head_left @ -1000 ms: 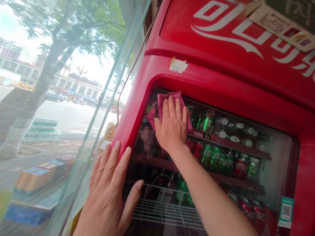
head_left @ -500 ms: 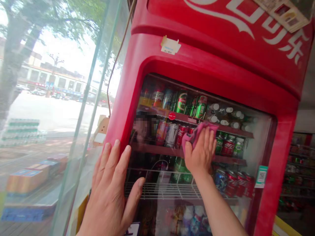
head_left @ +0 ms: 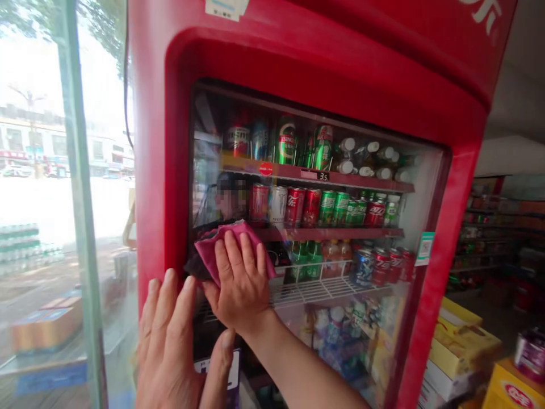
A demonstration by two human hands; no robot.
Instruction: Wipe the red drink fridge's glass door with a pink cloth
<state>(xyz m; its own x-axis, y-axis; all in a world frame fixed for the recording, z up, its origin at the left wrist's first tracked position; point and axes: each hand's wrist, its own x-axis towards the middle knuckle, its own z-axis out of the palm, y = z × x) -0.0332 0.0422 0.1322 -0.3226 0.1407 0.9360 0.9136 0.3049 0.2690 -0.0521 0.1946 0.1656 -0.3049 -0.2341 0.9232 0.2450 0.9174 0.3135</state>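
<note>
My right hand (head_left: 244, 287) presses a pink cloth (head_left: 208, 253) flat against the glass door (head_left: 426, 187) of a red drinks fridge (head_left: 155, 142), near the left side of the pane. Its fingers lie stretched over the cloth. Just to the lower left, my left hand (head_left: 172, 352) is open with fingers spread, at the fridge's left door frame; whether the whole palm touches cannot be made out. Behind the glass stand rows of cans (head_left: 296, 205) and bottles on shelves. A blurred reflection of a person shows in the pane.
A window edge (head_left: 80, 216) runs along the left, with stacked boxes (head_left: 46, 326) outside. At the lower right are yellow cartons (head_left: 462, 338) and a yellow box (head_left: 513, 389) bearing cans. Dim shelves stand behind them. A green-white sticker (head_left: 425, 249) is on the door's right side.
My right hand has moved the cloth left and down across the glass, from mid-pane to near the left edge. The view has shifted right and lower. My left hand stays by the frame.
</note>
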